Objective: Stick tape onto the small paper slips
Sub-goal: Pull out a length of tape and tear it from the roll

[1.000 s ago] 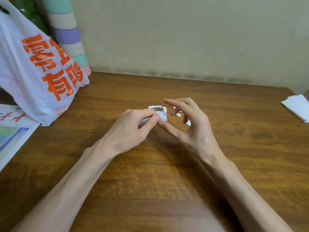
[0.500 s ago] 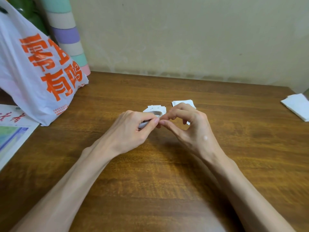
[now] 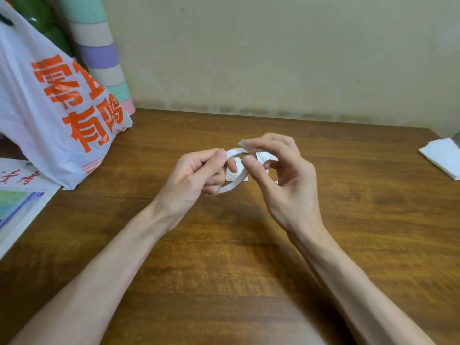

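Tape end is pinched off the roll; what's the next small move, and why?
Probably the right hand pulls the tape end farther off the tape roll: only a short tab is free, the left hand grips the roll, and the paper slips lie on the table beneath.

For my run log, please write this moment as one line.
left grip: holds tape roll | right grip: pinches lifted tape end | paper slips: on table, behind hands
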A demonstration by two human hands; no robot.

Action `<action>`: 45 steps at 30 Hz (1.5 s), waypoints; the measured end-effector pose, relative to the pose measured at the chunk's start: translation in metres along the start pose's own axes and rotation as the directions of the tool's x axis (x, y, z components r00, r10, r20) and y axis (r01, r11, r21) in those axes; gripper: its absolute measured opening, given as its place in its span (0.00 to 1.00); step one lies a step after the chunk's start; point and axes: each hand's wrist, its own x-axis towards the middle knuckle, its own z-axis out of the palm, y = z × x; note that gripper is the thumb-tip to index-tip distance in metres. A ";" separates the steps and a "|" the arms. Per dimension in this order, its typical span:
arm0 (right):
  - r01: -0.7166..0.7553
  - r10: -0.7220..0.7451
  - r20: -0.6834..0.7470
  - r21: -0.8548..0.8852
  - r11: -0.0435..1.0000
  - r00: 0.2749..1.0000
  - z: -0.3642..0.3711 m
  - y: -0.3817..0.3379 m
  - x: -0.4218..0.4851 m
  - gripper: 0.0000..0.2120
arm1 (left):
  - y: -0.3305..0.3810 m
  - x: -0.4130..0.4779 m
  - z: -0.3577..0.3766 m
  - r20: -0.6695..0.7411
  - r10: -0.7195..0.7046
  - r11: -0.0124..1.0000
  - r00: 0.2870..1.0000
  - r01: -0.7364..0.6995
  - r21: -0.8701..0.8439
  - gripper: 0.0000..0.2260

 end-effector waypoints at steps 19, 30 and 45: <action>-0.308 0.302 0.060 0.204 0.929 0.951 -0.009 0.007 0.000 0.07 | -0.009 0.000 0.015 -0.212 0.034 0.992 0.977 -0.008 0.126 0.08; -0.287 0.291 0.125 -0.052 0.957 0.948 -0.001 0.011 -0.003 0.05 | -0.016 0.001 0.018 -0.393 0.231 0.943 0.890 -0.105 0.316 0.04; -0.547 0.521 0.277 0.018 0.837 0.807 0.007 -0.010 -0.005 0.30 | -0.023 0.002 0.017 -0.457 0.343 0.846 0.821 -0.059 0.529 0.04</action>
